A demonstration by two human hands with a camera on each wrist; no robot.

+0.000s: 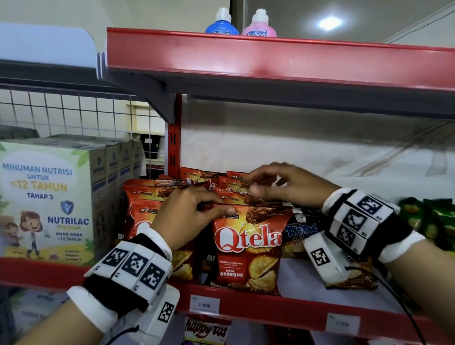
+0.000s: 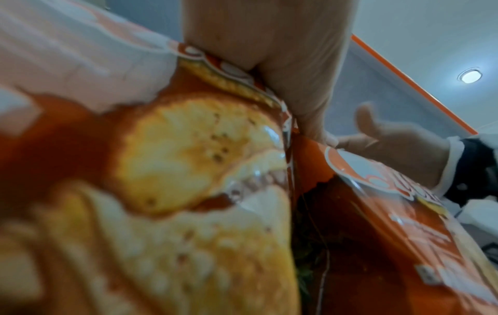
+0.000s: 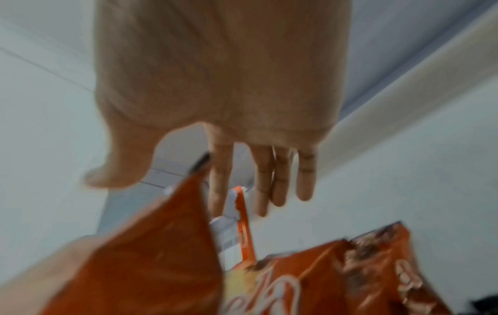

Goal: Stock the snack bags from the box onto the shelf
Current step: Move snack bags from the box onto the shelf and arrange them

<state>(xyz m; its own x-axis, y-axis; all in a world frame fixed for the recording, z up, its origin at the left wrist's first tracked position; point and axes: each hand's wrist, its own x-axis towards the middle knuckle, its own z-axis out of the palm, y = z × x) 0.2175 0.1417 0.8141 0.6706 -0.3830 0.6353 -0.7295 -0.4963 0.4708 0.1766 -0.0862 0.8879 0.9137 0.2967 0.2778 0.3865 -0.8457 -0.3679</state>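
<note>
Squaring the front Qtela bag on the red shelf

Left hand (image 1: 186, 214) pinches the front Qtela bag (image 1: 248, 247) by its top seam; right hand (image 1: 287, 185), fingers apparently spread and loose, hovers just behind it. Keep it upright against the rear bags (image 1: 195, 184), at the shelf (image 1: 294, 310) lip.

Both hands bare: left hand (image 1: 190, 216), right hand (image 1: 285, 186). Each wrist carries black band (image 1: 114, 291) edged with white cuff (image 1: 90, 307). White blocks (image 1: 136, 265) printed with black-and-white square code markers sit on top of bands. White camera housing (image 1: 324, 259) hangs under each wrist. Thin black cable (image 1: 410, 318) trails down from housings.
</note>
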